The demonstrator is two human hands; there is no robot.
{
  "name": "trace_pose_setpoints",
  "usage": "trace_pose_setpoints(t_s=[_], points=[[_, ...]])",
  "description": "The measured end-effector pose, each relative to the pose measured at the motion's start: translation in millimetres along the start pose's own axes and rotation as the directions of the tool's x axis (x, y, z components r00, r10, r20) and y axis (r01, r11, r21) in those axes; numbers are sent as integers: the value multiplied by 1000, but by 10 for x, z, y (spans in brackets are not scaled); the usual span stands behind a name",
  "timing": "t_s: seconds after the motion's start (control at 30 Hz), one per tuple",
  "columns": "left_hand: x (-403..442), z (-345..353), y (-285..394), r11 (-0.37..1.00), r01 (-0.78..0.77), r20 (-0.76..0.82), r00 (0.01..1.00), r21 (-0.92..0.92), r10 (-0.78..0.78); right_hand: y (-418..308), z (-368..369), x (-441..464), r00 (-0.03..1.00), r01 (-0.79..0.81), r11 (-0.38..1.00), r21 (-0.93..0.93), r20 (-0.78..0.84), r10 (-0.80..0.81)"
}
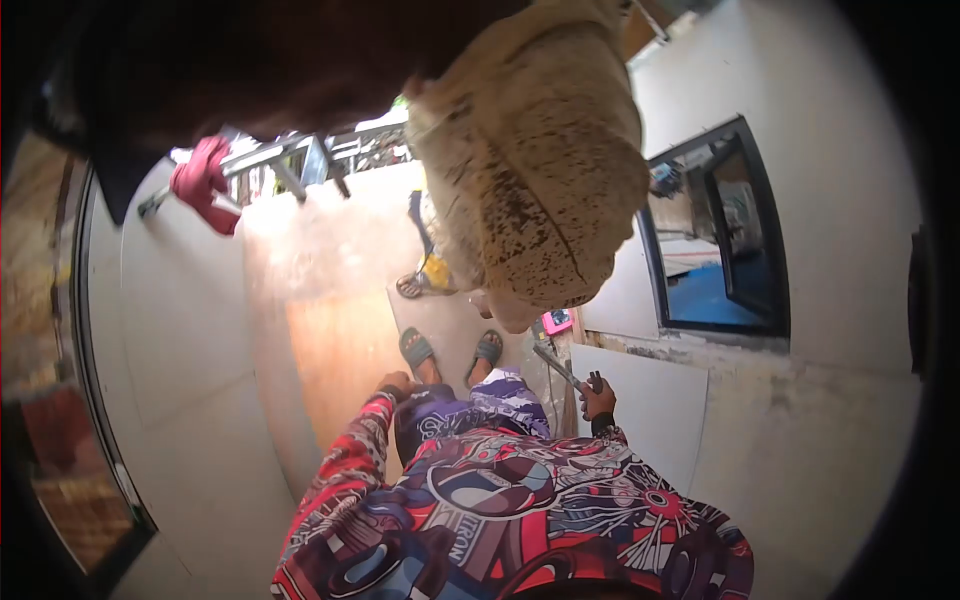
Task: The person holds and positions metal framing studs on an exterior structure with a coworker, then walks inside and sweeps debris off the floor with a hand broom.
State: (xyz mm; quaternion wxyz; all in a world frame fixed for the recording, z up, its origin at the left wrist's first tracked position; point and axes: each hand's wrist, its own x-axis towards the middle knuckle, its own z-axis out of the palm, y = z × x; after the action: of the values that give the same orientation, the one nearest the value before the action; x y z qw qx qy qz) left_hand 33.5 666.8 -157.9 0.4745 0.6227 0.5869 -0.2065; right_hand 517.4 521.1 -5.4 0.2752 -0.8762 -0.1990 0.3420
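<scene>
My left hand (397, 383) is beside my left thigh, against the purple and white shorts (450, 412). Its fingers are too small and turned away to tell whether they are open or closed. At my right side, my right hand (598, 402) is closed around a hand tool with a long grey metal shaft (556, 364) and a dark end by the fingers. The tool's exact kind is unclear. It points up and left, near a white panel (650, 400). A large stained beige cloth shape (545, 170) hangs close to the camera and hides much of the upper middle.
A co-worker's sandaled foot (410, 286) is ahead of my sandals (417, 347). A black-framed window (775, 240) is set in the right wall. A pink object (557, 321) lies near its base. At upper left, red cloth (203, 183) hangs over a metal frame (260, 158).
</scene>
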Motion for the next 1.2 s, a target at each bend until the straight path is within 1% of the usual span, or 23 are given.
trace_pose_setpoints(t_s=[0.07,0.13,0.17,0.23,0.33,0.37,0.4,0.43,0.47,0.5,0.53,0.57,0.6,0.63,0.73,0.8,0.87,0.93,0.97,1.03,1.1,1.13,1.2], points=[[0,-136,335,994,-95,65,993,-45,98,313,28,-61,984,162,980,-115,-56,-169],[4,-218,618,977,-212,112,971,-19,213,535,12,-204,979,140,972,-191,-120,-164],[-6,-291,766,962,-271,134,955,19,266,515,29,-277,976,127,964,-232,-146,-164],[86,-374,1051,921,-382,194,912,80,362,503,40,-385,975,81,979,-187,-189,-116],[286,-358,1086,920,-372,135,925,120,356,460,114,-628,979,-46,982,-182,-206,8],[417,-300,1033,912,-391,150,916,127,372,443,113,-677,979,-91,977,-194,-199,52],[502,-273,958,904,-407,166,908,133,384,457,135,-726,982,-70,982,-176,-186,37],[504,-329,969,897,-405,206,907,178,368,466,176,-750,984,-48,987,-154,-176,20],[498,-348,1051,899,-393,208,912,194,353,571,153,-675,986,-18,992,-127,-166,-3],[457,-395,1045,899,-395,215,910,187,355,613,190,-656,992,-40,991,-131,-127,23],[443,-421,1072,897,-403,221,905,181,363,735,274,-581,989,29,990,-140,-136,-48],[302,-458,1152,906,-385,216,913,175,346,893,350,-517,982,96,983,-153,-144,-119],[76,-600,1292,914,-368,207,920,172,332,904,381,-474,969,166,972,-165,-153,-192],[-73,-708,1380,920,-351,199,928,173,316,628,366,-547,977,175,980,-100,-103,-185],[189,-358,1256,917,-385,223,908,107,355,-30,335,-512,998,52,998,20,46,-52],[134,-316,1246,918,-385,230,906,98,355,-410,374,-452,989,79,996,39,119,-83],[60,-376,1279,927,-366,226,913,81,340,-822,425,-406,935,342,940,12,100,-342],[-16,-432,1313,941,-334,227,922,58,314,-1231,484,-332,889,429,901,69,143,-435],[-18,-433,1307,935,-348,206,922,64,328,-1361,532,-268,859,478,873,94,157,-488],[-41,-410,1281,925,-373,164,919,73,358,-1539,613,-208,816,522,848,87,239,-527],[-146,-498,1408,903,-428,90,900,15,425,-1771,670,-151,775,546,831,112,310,-551],[-242,-558,1449,892,-451,55,891,-10,451,-1883,736,-134,759,565,818,108,321,-567],[-355,-651,1638,905,-426,16,905,4,426,-2087,850,-87,729,595,796,109,345,-592]])
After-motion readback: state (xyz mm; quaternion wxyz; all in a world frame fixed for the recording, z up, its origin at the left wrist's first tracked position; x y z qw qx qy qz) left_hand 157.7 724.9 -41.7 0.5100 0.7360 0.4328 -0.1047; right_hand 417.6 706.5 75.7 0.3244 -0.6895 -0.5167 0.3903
